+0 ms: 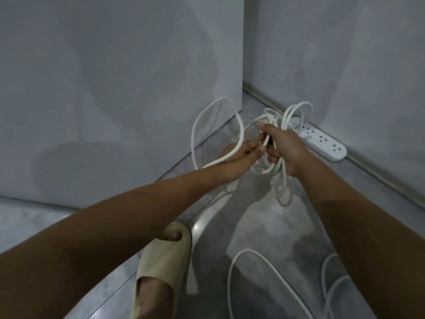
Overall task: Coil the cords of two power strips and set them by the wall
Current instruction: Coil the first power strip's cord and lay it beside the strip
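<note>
Grips bunched loops of thin white cord [242,134] in right hand [285,148], pinches one strand with left hand [241,155] — long white plastic power strip [326,143] just beyond right hand, lengthwise along grey wall [368,65].

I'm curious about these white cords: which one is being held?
The looped cord near the wall, gripped by left hand and right hand. The other cord lies loose on the floor, untouched.

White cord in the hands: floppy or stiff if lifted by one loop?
Probably semi-floppy: loops of the cord sag below the right hand, yet one loop arches upward past the left hand, so it has some spring. Likely uncoils if released; no tie shows.
</note>
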